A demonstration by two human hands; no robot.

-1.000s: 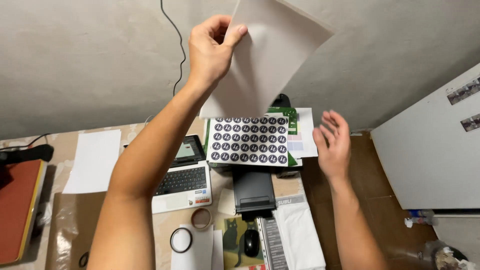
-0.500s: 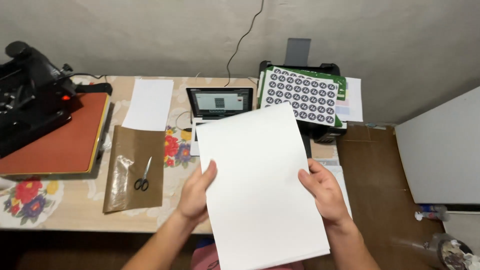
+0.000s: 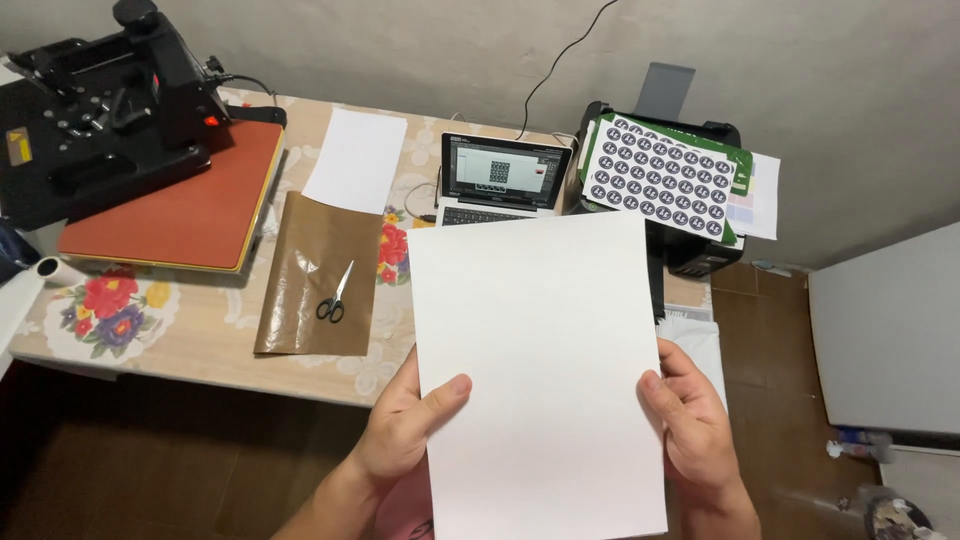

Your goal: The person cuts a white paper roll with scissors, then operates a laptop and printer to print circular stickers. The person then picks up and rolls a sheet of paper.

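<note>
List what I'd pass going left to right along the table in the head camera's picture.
Black heat press with its orange pad → scissors on a brown sheet → open laptop → sheet of round stickers on the black printer.

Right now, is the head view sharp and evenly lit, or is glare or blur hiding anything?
Head view: sharp overall, soft even light; the blank white sheet, held by left hand and right hand, is bright but not blown out; mild sheen on the brown sheet under the scissors; floor corners are dim.
</note>
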